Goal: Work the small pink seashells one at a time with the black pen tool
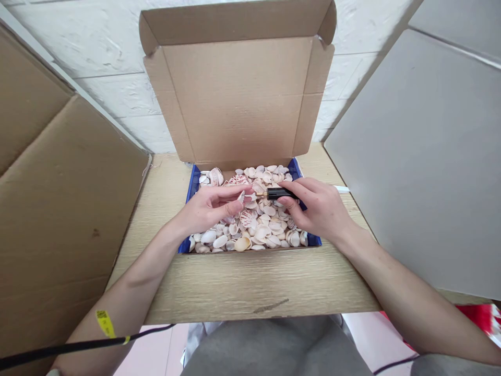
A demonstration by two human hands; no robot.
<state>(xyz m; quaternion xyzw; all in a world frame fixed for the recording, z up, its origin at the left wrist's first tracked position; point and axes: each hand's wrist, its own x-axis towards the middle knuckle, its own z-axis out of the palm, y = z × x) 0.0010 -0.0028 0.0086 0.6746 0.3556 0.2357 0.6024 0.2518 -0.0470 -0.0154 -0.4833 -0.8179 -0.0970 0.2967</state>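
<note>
My left hand (213,205) pinches a small white seashell (241,197) between thumb and fingers, above a box of shells. In my right hand (313,203) lies a small black hand drill (277,194) with a brass chuck (261,195), held level and pointing left. Its thin bit reaches to the shell; whether it has gone through I cannot tell. Below both hands, many white and pinkish seashells (262,231) fill the box, among them a red-striped scallop shell (248,218).
The cardboard box's lid (242,99) stands raised against a white brick wall (105,42). A brown cardboard panel (78,209) borders the left, a grey panel (422,156) the right. A black cable (78,345) with a yellow tag crosses the lower left. The wooden tabletop (250,287) ends near my body.
</note>
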